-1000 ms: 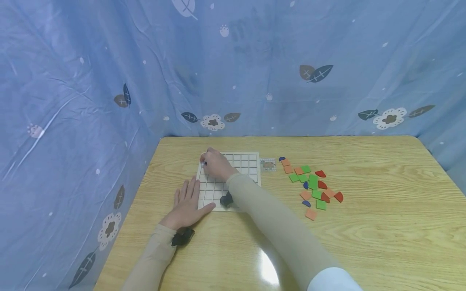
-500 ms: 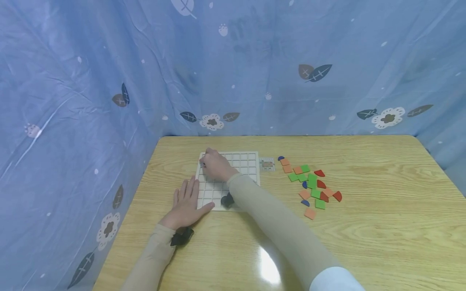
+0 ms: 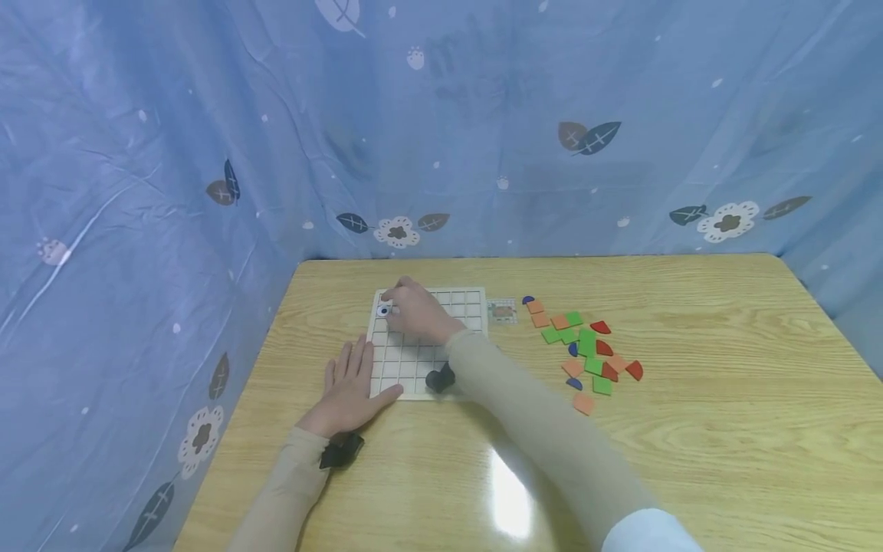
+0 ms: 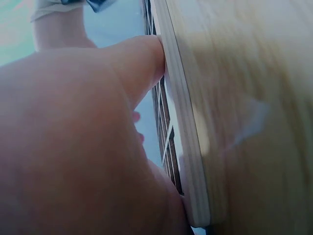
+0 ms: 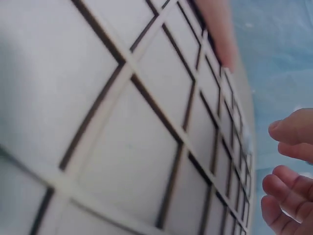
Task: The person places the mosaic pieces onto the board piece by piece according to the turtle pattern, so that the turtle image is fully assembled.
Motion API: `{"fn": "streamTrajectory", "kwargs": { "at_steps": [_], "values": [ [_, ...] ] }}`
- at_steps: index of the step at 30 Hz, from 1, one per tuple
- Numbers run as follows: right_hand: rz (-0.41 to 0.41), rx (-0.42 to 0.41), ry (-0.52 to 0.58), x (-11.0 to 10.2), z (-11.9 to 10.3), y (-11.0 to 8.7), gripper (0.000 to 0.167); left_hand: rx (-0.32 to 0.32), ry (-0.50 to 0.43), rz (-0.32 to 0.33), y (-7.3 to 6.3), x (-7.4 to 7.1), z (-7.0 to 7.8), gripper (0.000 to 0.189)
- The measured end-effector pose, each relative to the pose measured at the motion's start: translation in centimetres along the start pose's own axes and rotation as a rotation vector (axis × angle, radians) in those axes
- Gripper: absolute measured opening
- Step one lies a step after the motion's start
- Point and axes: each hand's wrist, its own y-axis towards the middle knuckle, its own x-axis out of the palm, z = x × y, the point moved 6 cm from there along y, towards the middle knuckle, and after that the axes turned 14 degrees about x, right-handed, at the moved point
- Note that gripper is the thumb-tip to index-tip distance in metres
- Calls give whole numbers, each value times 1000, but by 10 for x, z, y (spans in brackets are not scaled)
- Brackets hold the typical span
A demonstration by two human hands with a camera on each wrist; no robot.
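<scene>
A white board (image 3: 396, 369) with a raised square grid lies on the table. In its upper left part sits a small white piece with a dark round centre, like an eye (image 3: 383, 311). My right hand (image 3: 419, 313) hovers over the board just right of this piece, thumb and fingers spread apart. The right wrist view shows those fingertips (image 5: 281, 183) with a gap between them and no piece held. My left hand (image 3: 343, 400) rests with straight fingers along the board's left edge. Its thumb (image 4: 139, 63) touches the near edge of the board in the left wrist view.
A small printed picture card (image 3: 503, 311) lies against the board's right side. Farther right are scattered flat pieces: green squares (image 3: 587, 343), orange squares (image 3: 582, 403), red quarter-circles (image 3: 635, 370) and blue half-circles (image 3: 574, 383). A blue patterned curtain (image 3: 510, 138) hangs behind and left of the table.
My right hand has let go of the eye piece, which now shows on the board. The fingers have spread and the hand has shifted slightly right. The left hand has stayed put.
</scene>
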Motion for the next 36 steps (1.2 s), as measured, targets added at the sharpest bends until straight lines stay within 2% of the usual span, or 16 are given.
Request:
{"fn": "streamTrajectory", "kwargs": {
  "at_steps": [6,16,21,25,29,36],
  "values": [
    [34,-27,9,-13,3,-14,41,5,-13,20,-2,0,1,110],
    [70,69,34,-40,21,-50,43,-13,-16,1,-2,1,1,109],
    [112,87,53,-54,30,-67,40,-11,-28,-1,-1,-3,4,108],
    [147,97,39,-63,39,-82,39,-9,-9,-2,0,-1,1,109],
    [172,96,22,-71,48,-98,40,0,-6,3,0,1,-1,108],
    [254,40,24,-83,64,-121,38,20,-9,4,0,0,0,110]
  ]
}}
